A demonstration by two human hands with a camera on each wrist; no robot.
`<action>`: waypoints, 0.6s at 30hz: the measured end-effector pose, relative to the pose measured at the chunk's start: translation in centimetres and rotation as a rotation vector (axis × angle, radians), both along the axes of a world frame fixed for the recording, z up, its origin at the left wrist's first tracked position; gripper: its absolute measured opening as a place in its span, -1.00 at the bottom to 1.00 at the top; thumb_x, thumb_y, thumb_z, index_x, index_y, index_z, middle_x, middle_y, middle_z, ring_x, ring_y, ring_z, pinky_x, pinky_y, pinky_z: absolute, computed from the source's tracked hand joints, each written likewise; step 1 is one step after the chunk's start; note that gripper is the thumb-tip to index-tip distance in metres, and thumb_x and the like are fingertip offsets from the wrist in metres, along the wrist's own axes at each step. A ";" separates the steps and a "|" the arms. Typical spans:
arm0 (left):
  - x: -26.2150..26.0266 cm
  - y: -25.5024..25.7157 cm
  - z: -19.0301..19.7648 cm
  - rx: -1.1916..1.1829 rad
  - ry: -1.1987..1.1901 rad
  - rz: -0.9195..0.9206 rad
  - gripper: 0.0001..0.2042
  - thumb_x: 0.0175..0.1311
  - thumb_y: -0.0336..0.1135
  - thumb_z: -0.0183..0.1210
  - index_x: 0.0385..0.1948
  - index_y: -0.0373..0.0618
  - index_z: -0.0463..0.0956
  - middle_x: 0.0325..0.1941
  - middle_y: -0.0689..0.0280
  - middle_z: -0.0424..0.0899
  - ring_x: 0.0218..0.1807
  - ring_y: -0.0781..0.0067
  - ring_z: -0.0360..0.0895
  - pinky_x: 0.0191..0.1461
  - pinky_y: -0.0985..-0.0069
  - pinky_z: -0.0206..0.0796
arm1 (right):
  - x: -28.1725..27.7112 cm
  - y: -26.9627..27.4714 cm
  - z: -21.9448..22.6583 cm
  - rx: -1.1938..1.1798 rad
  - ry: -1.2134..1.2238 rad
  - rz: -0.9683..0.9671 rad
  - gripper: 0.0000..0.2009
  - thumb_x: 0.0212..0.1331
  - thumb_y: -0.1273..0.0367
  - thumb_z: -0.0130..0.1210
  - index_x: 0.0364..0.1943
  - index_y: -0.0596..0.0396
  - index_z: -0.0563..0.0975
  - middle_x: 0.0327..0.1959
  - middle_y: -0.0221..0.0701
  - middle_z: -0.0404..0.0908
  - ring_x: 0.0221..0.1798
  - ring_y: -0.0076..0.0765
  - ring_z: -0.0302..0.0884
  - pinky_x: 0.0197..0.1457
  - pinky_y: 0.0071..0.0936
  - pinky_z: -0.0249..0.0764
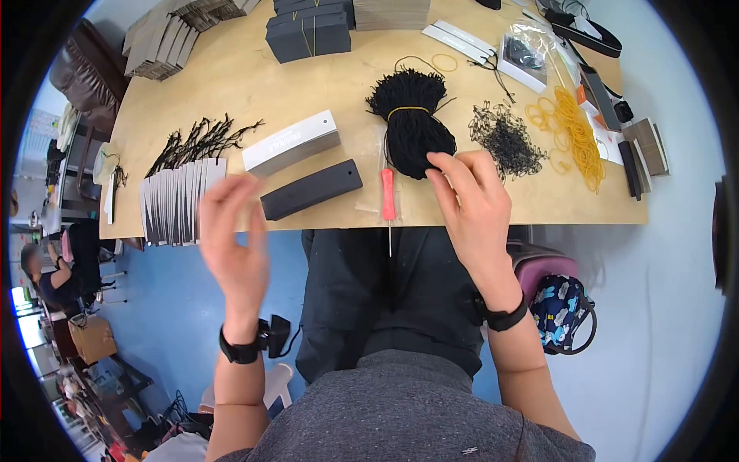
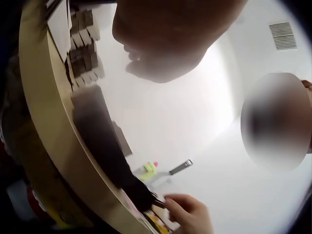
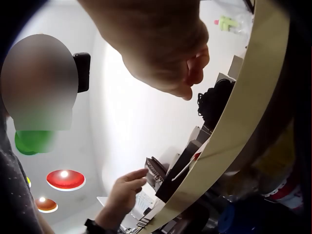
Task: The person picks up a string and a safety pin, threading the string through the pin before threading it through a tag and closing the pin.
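My left hand [image 1: 235, 231], blurred, hovers with loosely spread fingers over the table's front edge. It overlaps the right end of a row of pale tags [image 1: 173, 196] with black strings, and nothing shows in it. Right of it lie a stack of white printed tags [image 1: 292, 142] and a dark stack [image 1: 315, 189], each with a hole at one end. My right hand [image 1: 473, 208] has thumb and forefinger apart at the lower end of a black cord bundle [image 1: 416, 138], banded in yellow. In the right wrist view its fingertips [image 3: 185, 92] stand off from the bundle [image 3: 214, 105].
A red-handled awl [image 1: 388, 196] points over the front edge. Small black loops [image 1: 508, 138] and yellow rubber bands [image 1: 577, 138] are heaped at the right. Dark banded boxes [image 1: 308, 35] and grey card stacks [image 1: 162, 42] stand at the back. Another person [image 1: 58, 273] sits far left.
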State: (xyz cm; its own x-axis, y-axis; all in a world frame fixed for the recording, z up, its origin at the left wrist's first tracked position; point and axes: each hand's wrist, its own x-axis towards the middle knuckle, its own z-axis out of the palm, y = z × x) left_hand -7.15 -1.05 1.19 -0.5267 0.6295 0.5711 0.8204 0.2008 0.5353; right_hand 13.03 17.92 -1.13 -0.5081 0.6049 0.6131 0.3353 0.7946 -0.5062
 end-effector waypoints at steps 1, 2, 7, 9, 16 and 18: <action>1.4 0.3 0.1 0.013 -0.104 -0.124 -0.74 0.20 -0.69 0.14 -0.13 -0.23 0.65 -0.02 0.17 0.63 0.01 0.26 0.58 0.08 0.49 0.38 | -0.2 0.1 0.0 0.041 -0.037 -0.005 -0.81 0.07 0.51 0.31 -0.21 0.03 0.64 -0.34 -0.38 0.48 -0.41 -0.28 0.53 -0.36 -0.37 0.44; 2.5 0.6 -0.2 -0.006 -0.128 -0.199 -0.75 0.18 -0.71 0.14 -0.15 -0.24 0.66 -0.02 0.17 0.63 -0.02 0.27 0.60 0.04 0.48 0.41 | -0.3 0.3 -0.1 0.043 -0.038 -0.002 -0.81 0.07 0.51 0.31 -0.21 0.03 0.64 -0.34 -0.38 0.48 -0.41 -0.28 0.53 -0.36 -0.37 0.44; 6.4 2.0 -1.4 -0.052 -0.310 -0.476 -0.76 0.20 -0.72 0.14 -0.17 -0.25 0.67 -0.03 0.18 0.63 -0.12 0.36 0.64 -0.06 0.52 0.46 | 0.3 -0.1 -0.8 0.005 -0.066 -0.030 -0.84 0.09 0.52 0.28 -0.24 0.06 0.60 -0.30 -0.36 0.48 -0.38 -0.22 0.55 -0.34 -0.35 0.47; 7.7 2.7 -1.5 -0.052 -0.605 -0.550 -0.74 0.21 -0.73 0.12 -0.14 -0.24 0.66 -0.08 0.23 0.63 -0.18 0.43 0.64 -0.14 0.55 0.49 | 0.5 -0.3 -1.0 -0.001 -0.043 -0.024 -0.84 0.09 0.52 0.27 -0.24 0.06 0.59 -0.30 -0.36 0.48 -0.37 -0.21 0.55 -0.34 -0.34 0.47; 8.2 4.4 -2.3 -0.109 -0.919 -0.581 -0.77 0.40 -0.61 0.04 -0.03 -0.27 0.62 -0.04 0.29 0.57 -0.22 0.57 0.61 -0.14 0.61 0.48 | 0.1 0.9 -1.2 0.108 -0.066 -0.007 -0.84 0.07 0.52 0.28 -0.27 0.07 0.57 -0.30 -0.36 0.48 -0.37 -0.20 0.55 -0.35 -0.34 0.47; 8.2 4.6 -2.3 -0.095 -0.997 -0.580 -0.78 0.41 -0.58 0.04 -0.01 -0.25 0.61 -0.04 0.29 0.59 -0.21 0.57 0.61 -0.13 0.62 0.48 | 0.3 0.5 -1.0 0.086 -0.055 -0.007 -0.84 0.06 0.52 0.29 -0.27 0.07 0.57 -0.31 -0.36 0.48 -0.38 -0.21 0.55 -0.35 -0.34 0.47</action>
